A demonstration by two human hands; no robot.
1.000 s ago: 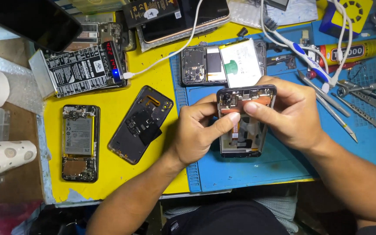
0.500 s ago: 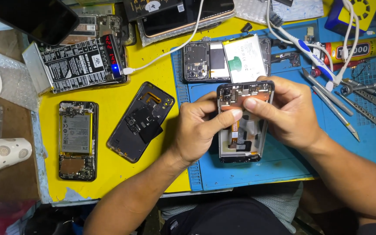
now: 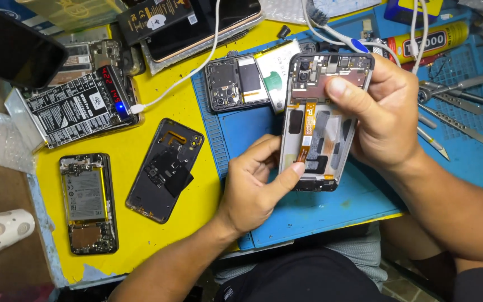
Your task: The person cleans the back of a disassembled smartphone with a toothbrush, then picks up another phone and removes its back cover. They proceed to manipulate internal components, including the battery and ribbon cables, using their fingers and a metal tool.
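While phones litter it, yellow bench (image 3: 141, 235) stays cluttered.

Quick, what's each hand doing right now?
Left hand: holds the opened phone, thumb on its orange flex cable.
Right hand: grips the phone's upper right edge.

A: Where's the open phone (image 3: 320, 120)?
B: Held over the mat (image 3: 331, 207), between the 2 hands: left hand (image 3: 252, 190) at its lower left edge, right hand (image 3: 384, 114) on its upper right.
A: And behind it?
B: Another opened phone (image 3: 241, 84) lies on the mat, a battery (image 3: 278, 70) partly under the held one. Tweezers (image 3: 454, 120) lie right of the right hand, a glue tube (image 3: 426, 39) behind them.
A: Left of the mat?
B: A back cover (image 3: 166, 168) on the bench (image 3: 135, 235), a third phone (image 3: 88, 204) left of it, a tester board (image 3: 74, 106) behind both.
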